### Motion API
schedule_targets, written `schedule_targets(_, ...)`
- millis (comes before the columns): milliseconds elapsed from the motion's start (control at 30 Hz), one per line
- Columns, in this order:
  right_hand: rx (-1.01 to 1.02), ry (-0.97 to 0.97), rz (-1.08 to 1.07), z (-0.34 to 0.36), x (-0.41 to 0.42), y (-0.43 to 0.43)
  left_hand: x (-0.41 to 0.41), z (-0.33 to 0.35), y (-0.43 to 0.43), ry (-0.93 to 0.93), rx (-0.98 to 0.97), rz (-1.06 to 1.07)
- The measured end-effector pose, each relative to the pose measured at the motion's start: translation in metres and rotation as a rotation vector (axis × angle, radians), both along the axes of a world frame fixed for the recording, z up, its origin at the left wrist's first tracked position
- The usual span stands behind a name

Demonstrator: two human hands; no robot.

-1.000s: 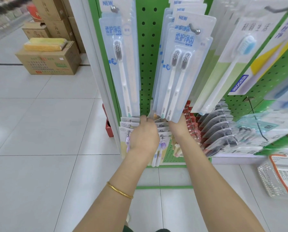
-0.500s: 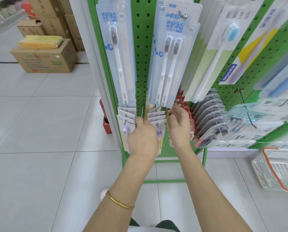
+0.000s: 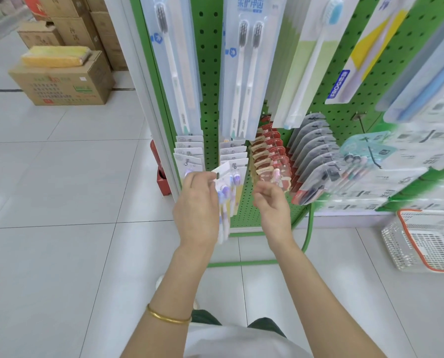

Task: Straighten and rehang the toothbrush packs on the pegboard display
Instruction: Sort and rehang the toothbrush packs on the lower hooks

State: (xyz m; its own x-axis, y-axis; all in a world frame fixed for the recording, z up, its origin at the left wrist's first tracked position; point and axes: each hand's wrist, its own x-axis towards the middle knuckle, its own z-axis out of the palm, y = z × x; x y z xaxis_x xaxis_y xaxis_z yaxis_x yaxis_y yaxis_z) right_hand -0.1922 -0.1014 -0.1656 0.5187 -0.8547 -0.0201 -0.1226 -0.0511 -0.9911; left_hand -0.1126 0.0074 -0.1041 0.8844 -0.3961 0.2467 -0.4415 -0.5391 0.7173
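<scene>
My left hand [image 3: 197, 202] pinches the top of a small purple toothbrush pack [image 3: 223, 192], held off its peg in front of the green pegboard [image 3: 209, 73]. More packs of the same kind [image 3: 235, 153] hang on the peg just behind it, and another stack [image 3: 189, 151] hangs to the left. My right hand [image 3: 271, 202] hovers beside them with fingers loosely curled and nothing in it. Above hang long packs of white toothbrushes [image 3: 244, 73].
Red-carded packs [image 3: 270, 153] and grey packs [image 3: 311, 143] hang to the right. A white wire basket with an orange rim [image 3: 427, 241] sits on the tiled floor at right. Cardboard boxes [image 3: 63, 78] stand at left. The display's green base frame [image 3: 241, 263] lies near my feet.
The view has dropped lower. My left hand has pulled one purple pack off the lower peg toward me; my right hand has let go of the packs and drawn back.
</scene>
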Motion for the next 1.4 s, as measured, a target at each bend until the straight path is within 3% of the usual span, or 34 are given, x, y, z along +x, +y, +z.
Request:
schedule_targets(133, 0.012, 0.065, 0.189, 0.005, -0.011, 0.007, -0.002, 0.004, -0.006, 0.143, -0.271, 0.001)
schedule_targets(267, 0.06, 0.03, 0.287, 0.01, -0.029, 0.008, 0.0, 0.007, -0.014, 0.325, -0.411, 0.008)
schedule_targets(433, 0.195, -0.053, 0.195, 0.017, -0.042, 0.008, -0.007, 0.001, -0.027, 0.351, -0.459, -0.105)
schedule_targets(633, 0.402, -0.192, 0.073, 0.029, -0.046, 0.006, -0.036, -0.025, -0.041, 0.188, -0.253, -0.429)
schedule_targets(767, 0.493, -0.235, 0.004, 0.029, -0.052, -0.003, -0.044, -0.031, -0.043, 0.256, -0.167, -0.609)
schedule_targets(933, 0.672, -0.426, -0.144, 0.036, -0.052, -0.014, -0.041, -0.034, -0.038, 0.269, -0.043, -0.833)
schedule_targets(1067, 0.685, -0.528, -0.284, 0.037, -0.054, -0.026, -0.042, -0.033, -0.03, 0.328, 0.078, -0.87)
schedule_targets(1200, 0.653, -0.607, -0.382, 0.04, -0.052, -0.031, -0.042, -0.027, -0.024, 0.251, 0.257, -0.888)
schedule_targets(1400, 0.678, -0.631, -0.349, 0.042, -0.043, -0.027, -0.046, -0.027, -0.02, 0.187, 0.453, -0.865)
